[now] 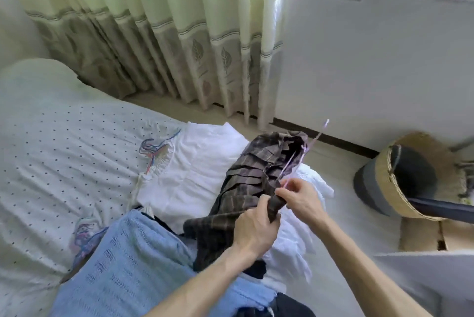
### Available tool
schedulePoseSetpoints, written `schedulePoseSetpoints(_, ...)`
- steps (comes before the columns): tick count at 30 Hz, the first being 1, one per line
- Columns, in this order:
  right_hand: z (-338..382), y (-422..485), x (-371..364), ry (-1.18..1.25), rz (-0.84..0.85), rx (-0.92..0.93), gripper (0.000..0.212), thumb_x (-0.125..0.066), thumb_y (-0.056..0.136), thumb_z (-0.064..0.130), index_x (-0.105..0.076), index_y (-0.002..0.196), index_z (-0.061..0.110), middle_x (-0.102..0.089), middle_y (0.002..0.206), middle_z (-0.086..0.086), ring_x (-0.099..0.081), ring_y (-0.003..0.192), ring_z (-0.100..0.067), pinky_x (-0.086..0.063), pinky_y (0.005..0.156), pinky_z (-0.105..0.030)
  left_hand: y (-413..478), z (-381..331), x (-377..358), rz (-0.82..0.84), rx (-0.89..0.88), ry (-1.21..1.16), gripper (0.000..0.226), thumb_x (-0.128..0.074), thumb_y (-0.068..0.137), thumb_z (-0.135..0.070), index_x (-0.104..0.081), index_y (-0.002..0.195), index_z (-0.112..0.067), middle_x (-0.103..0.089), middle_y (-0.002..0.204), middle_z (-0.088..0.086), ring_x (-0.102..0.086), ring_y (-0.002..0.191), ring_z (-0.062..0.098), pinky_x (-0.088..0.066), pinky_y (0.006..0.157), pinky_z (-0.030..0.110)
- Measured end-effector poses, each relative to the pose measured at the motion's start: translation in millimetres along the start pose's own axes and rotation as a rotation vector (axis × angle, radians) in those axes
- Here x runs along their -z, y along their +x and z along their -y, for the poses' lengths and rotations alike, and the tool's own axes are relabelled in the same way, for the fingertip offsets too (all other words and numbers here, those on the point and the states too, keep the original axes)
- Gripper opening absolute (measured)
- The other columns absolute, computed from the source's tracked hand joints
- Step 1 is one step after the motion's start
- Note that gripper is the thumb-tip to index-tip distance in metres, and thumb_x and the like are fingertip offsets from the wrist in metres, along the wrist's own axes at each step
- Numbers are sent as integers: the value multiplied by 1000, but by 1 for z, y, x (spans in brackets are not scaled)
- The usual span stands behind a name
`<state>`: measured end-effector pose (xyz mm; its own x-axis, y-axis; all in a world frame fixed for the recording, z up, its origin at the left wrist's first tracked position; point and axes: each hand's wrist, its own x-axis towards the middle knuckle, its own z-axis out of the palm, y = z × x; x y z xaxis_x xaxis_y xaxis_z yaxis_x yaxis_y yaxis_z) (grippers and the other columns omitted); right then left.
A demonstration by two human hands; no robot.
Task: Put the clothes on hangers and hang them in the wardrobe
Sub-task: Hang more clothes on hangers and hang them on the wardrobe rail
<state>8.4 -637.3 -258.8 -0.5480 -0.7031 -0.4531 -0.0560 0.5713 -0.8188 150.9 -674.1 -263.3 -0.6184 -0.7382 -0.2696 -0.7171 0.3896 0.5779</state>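
A dark plaid pleated skirt [246, 175] lies bunched on top of a pile of clothes on the bed. My left hand [254, 224] grips the skirt's waistband from below. My right hand [298, 197] pinches the waistband together with a thin pink hanger [305, 152], whose wire runs up and to the right out of the skirt. Under the skirt lie a white garment [195, 170] and a light blue knitted piece [133, 260]. More white cloth [295, 247] is heaped below my right hand.
The bed [64, 150] with a dotted white cover fills the left. Long curtains [154, 34] hang behind it, beside a white wall under a window. A woven basket [415, 178] with dark lining stands on the floor at the right.
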Motion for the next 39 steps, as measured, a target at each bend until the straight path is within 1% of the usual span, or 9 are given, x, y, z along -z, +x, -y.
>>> schedulePoseSetpoints(3,-26,-28,31,73,-13,-1,9,-67,75,11,-67,78,19,-65,73,7,-61,73,-15,-52,69,-33,-30,-31,-21,171,-53,27,34,-52,95,-38,-39,120,-18,-70,101,16,-64,95,40,-41,69,41)
schedulePoseSetpoints(9,-75,-106,117,-39,-43,54,8,-69,78,17,-63,79,23,-64,73,9,-59,69,-6,-48,66,-24,-52,-102,-19,640,-288,146,43,-66,80,-54,-48,107,-25,-70,94,-2,-66,89,21,-51,76,34)
schedulePoseSetpoints(14,-97,-192,182,-37,-34,78,9,-69,82,13,-62,81,18,-64,75,5,-59,70,-5,-51,68,-27,-30,-189,-12,443,-426,-138,46,-69,89,-41,-50,130,-31,-67,102,-8,-64,88,5,-53,88,27)
schedulePoseSetpoints(18,-114,-253,216,-156,-123,35,10,-69,82,23,-61,77,25,-67,84,1,-58,71,-9,-52,72,-30,-53,-282,-33,716,-446,-473,65,-64,97,-22,-25,146,-39,-71,103,-2,-70,88,11,-55,75,18)
schedulePoseSetpoints(23,-156,-332,246,-125,-219,-87,7,-67,78,22,-61,75,24,-70,85,0,-62,70,-16,-56,71,-34,-109,-354,-88,798,-572,-494,35,-47,105,-18,-39,139,-14,-73,100,8,-66,66,18,-55,75,38)
schedulePoseSetpoints(29,-222,-420,255,-124,-428,-345,10,-63,79,19,-64,76,29,-72,85,17,-63,80,-2,-52,78,-24,-172,-407,-147,1089,-613,-458,34,-51,98,-3,-54,132,-8,-76,103,5,-66,77,21,-54,84,43)
schedulePoseSetpoints(33,-257,-465,251,46,-813,-493,14,-66,85,24,-65,80,37,-72,85,20,-66,85,-1,-48,77,-17,-214,-442,-192,1193,-686,-461,32,-55,97,2,-58,129,-2,-77,101,6,-64,82,26,-56,88,47)
schedulePoseSetpoints(35,-267,-488,247,115,-1037,-559,12,-69,87,40,-64,98,42,-70,95,23,-65,94,1,-44,78,-11,-234,-461,-212,1250,-735,-463,34,-55,95,6,-58,128,0,-78,95,2,-66,84,24,-59,80,39)
schedulePoseSetpoints(39,-277,-523,230,78,-1123,-803,59,-64,83,62,-46,137,44,-58,122,14,-54,116,-10,-45,91,-27,-273,-501,-236,1430,-791,-469,35,-52,95,9,-58,126,-5,-77,99,7,-64,82,27,-54,64,24)
